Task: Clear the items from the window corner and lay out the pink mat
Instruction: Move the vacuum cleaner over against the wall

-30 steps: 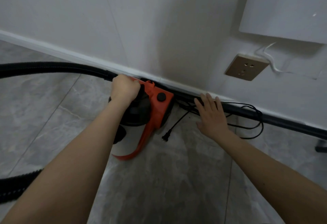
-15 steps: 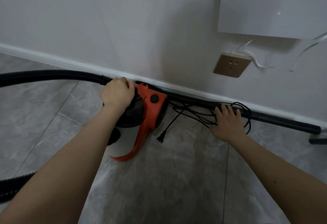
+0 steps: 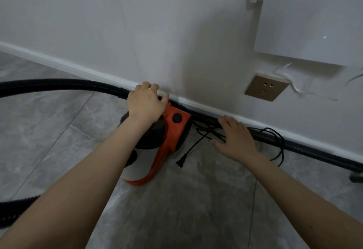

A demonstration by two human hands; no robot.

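An orange, black and white vacuum cleaner lies on the grey floor against the wall's skirting. My left hand grips its top, fingers curled over the handle where the black hose joins. A tangle of black power cord lies to the right, and its plug rests loose on the floor. My right hand lies flat on the cord with straight fingers pointing at the wall. No pink mat is in view.
A black tube runs along the skirting to the right. A brown wall socket sits low on the wall, under a white panel with thin white wires. The hose loops back in at the lower left.
My right hand slid right along the cord, then back left toward the vacuum. My left hand stayed on the vacuum's top.
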